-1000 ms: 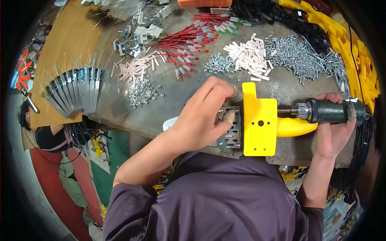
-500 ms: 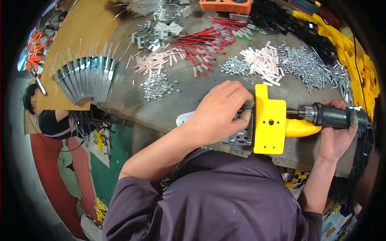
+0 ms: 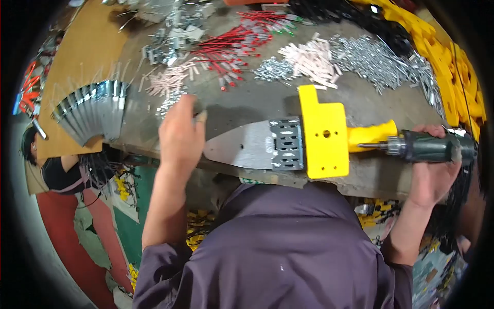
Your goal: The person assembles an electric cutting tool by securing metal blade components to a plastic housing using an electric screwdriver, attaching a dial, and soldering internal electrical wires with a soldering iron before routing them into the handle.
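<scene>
- Far left of the frame: a co-worker in a dark top point(image 3: 59, 172), partly cut off by the table edge.
- Left side, slightly above middle: a bunch of metal blades point(image 3: 91, 113) fanned out, overlapping a tan board point(image 3: 77, 54).
- Left of centre: the left hand point(image 3: 180, 134), right at a little heap of nuts point(image 3: 165, 105) and partly covering it. Fingers are curled with the thumb near them; honestly can't tell if anything's pinched in there.
- Just above that: pale pink tubes point(image 3: 172, 77), with red-wired lights point(image 3: 231, 44) up and to the right.
- Middle of the frame: the trowel-shaped metal plate point(image 3: 239, 147) lying on the table, pointed end toward the left hand. Slotted bracket point(image 3: 287, 144) on its wide end, then a yellow plate point(image 3: 327, 141), then a yellow handle point(image 3: 373, 134) sticking out right.
- Upper right: a pile of screws point(image 3: 368, 59).
- Right side: the right hand point(image 3: 435, 167), fingers wrapped around a dark green driver point(image 3: 427, 146), bit pointing left across the handle's lower edge; can't tell if they touch.
</scene>
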The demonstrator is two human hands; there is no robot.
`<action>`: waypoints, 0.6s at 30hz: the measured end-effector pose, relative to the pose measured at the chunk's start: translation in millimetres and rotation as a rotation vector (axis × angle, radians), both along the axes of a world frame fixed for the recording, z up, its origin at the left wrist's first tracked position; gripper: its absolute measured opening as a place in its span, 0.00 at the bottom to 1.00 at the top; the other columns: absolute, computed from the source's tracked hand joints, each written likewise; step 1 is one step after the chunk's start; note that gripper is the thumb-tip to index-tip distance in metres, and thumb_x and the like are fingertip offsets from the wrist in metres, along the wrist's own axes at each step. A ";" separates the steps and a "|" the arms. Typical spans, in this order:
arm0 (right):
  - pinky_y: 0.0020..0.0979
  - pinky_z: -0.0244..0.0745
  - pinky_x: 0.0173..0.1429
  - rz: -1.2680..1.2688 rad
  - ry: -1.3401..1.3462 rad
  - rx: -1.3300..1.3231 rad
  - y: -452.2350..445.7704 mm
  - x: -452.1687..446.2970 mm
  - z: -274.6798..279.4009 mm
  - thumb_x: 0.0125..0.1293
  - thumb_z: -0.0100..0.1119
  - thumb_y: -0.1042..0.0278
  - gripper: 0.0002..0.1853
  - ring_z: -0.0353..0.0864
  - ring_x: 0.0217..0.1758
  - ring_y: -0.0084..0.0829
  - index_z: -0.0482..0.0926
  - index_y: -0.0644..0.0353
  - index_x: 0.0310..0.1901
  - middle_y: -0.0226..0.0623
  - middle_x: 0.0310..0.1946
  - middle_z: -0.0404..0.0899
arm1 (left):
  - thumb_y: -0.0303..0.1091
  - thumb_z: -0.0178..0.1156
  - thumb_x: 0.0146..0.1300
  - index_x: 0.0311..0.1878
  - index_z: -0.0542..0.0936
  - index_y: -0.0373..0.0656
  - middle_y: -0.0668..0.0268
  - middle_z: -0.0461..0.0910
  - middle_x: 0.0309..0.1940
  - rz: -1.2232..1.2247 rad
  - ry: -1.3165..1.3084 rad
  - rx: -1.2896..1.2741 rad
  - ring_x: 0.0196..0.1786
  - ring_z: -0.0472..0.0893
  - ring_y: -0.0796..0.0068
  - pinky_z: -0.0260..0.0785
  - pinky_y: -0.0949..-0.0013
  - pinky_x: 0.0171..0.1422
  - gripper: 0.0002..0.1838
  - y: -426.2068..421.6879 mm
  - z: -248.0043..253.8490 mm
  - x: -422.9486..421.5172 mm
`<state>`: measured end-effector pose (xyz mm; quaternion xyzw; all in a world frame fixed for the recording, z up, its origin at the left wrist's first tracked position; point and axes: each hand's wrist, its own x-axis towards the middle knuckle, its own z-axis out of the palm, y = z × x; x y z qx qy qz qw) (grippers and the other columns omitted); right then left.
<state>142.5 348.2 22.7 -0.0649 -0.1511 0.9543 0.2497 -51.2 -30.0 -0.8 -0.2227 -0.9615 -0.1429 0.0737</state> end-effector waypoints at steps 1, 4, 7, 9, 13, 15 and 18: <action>0.45 0.49 0.74 0.014 0.005 -0.015 -7.0 2.3 -0.7 0.57 0.61 0.70 0.22 0.68 0.52 0.38 0.64 0.71 0.48 0.42 0.42 0.67 | 0.26 0.61 0.59 0.48 0.71 0.35 0.52 0.78 0.37 -0.037 0.013 0.040 0.42 0.78 0.52 0.69 0.58 0.48 0.15 1.1 2.5 -1.0; 0.45 0.49 0.73 0.017 0.010 -0.018 -18.6 6.7 -3.2 0.58 0.61 0.68 0.22 0.67 0.52 0.37 0.64 0.71 0.47 0.41 0.42 0.66 | 0.25 0.60 0.60 0.45 0.70 0.36 0.53 0.77 0.36 -0.158 0.044 0.093 0.41 0.78 0.55 0.69 0.60 0.49 0.13 4.9 -2.2 4.7; 0.45 0.48 0.73 0.026 0.012 -0.010 -22.3 11.3 -6.4 0.59 0.60 0.67 0.22 0.66 0.53 0.37 0.64 0.72 0.48 0.41 0.42 0.65 | 0.18 0.59 0.56 0.46 0.68 0.37 0.57 0.75 0.38 -0.393 -0.076 0.320 0.42 0.78 0.64 0.69 0.66 0.49 0.15 29.2 6.0 35.7; 0.45 0.48 0.74 0.042 0.029 0.005 -22.7 11.4 -6.8 0.59 0.60 0.66 0.22 0.66 0.53 0.36 0.64 0.72 0.48 0.41 0.43 0.65 | 0.14 0.58 0.54 0.47 0.66 0.37 0.58 0.74 0.40 -0.582 -0.165 0.456 0.42 0.78 0.67 0.69 0.68 0.49 0.19 43.7 1.7 52.3; 0.45 0.49 0.73 -0.001 0.008 0.007 -24.0 13.0 -5.2 0.59 0.60 0.64 0.22 0.65 0.53 0.36 0.66 0.72 0.47 0.40 0.42 0.66 | 0.14 0.62 0.47 0.44 0.69 0.38 0.54 0.74 0.42 -0.572 -0.447 0.719 0.38 0.78 0.59 0.72 0.67 0.43 0.20 56.2 -7.0 62.5; 0.45 0.49 0.73 -0.039 -0.034 0.034 -27.5 11.8 -4.6 0.59 0.60 0.64 0.21 0.66 0.53 0.36 0.66 0.71 0.46 0.40 0.42 0.66 | 0.14 0.61 0.47 0.44 0.68 0.38 0.54 0.74 0.43 -0.596 -0.412 0.666 0.37 0.78 0.58 0.73 0.67 0.41 0.20 59.2 -6.9 64.2; 0.46 0.50 0.73 0.013 -0.011 0.036 -34.7 7.7 -7.6 0.59 0.61 0.64 0.20 0.66 0.52 0.36 0.67 0.71 0.44 0.40 0.41 0.66 | 0.13 0.61 0.46 0.44 0.67 0.38 0.54 0.73 0.43 -0.605 -0.418 0.707 0.36 0.78 0.57 0.73 0.64 0.38 0.21 62.8 -12.2 68.8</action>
